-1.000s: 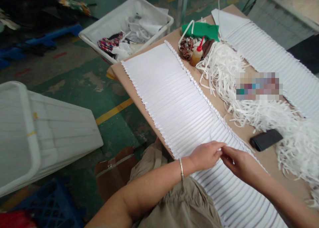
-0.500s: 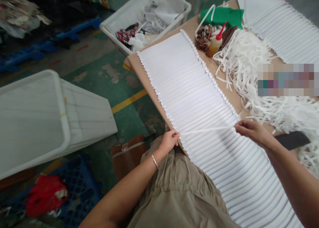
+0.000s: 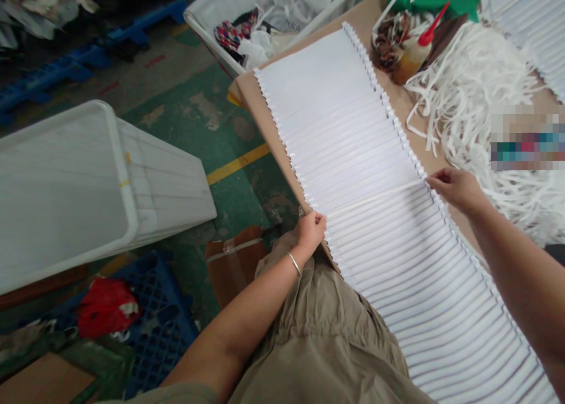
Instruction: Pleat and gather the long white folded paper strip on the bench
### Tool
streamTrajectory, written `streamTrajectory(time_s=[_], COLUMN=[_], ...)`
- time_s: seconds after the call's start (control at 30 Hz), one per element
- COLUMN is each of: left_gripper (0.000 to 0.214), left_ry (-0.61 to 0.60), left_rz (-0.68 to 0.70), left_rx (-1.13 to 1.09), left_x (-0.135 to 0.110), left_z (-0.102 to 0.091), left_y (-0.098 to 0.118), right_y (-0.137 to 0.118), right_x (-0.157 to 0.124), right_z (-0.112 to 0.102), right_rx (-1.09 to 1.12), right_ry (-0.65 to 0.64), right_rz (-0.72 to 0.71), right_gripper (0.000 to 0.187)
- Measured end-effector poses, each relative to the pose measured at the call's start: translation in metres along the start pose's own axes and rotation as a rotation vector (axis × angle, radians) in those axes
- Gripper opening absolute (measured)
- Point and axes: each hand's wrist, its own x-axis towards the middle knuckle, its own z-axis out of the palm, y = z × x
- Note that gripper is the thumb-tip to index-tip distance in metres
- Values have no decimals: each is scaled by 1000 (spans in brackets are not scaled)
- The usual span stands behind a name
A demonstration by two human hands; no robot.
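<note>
Narrow, flat white strip, likely fabric [image 3: 375, 197], lies crosswise over a long row of overlapping white sheets [image 3: 329, 92] on the brown tabletop [image 3: 263, 117], 1 end per hand. Left hand [image 3: 312, 227]: fingertips pinched on the strip end at the row's near edge. Right hand [image 3: 454, 187]: thumb and fingers pinched on the other end, at the far edge. Strip looks straight, roughly taut. Probably very light, limp, soft, not fragile; slipperiness can't tell. Best hold: 2 ends, pinched; mid-strip would likely sag. Loose white strip pile [image 3: 468, 92] beyond, probably tangles easily.
</note>
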Motion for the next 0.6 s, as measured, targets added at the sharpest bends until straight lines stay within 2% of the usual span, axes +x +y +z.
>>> streamTrajectory(time_s=[0.17,0.37,0.6], left_gripper=[16,18,20], left_ry=[32,74,88], left_rz=[3,28,54], left_rx=[49,114,165], left_x=[5,8,9], left_z=[5,7,7], left_y=[-2,-7,-5], right_y=[-9,-17,-13], right_x=[12,17,24], right_z=[1,6,20], right_rx=[42,-57,-88], right_ry=[-2,34,37], right_rz=[90,42,4], right_gripper=[20,16,20])
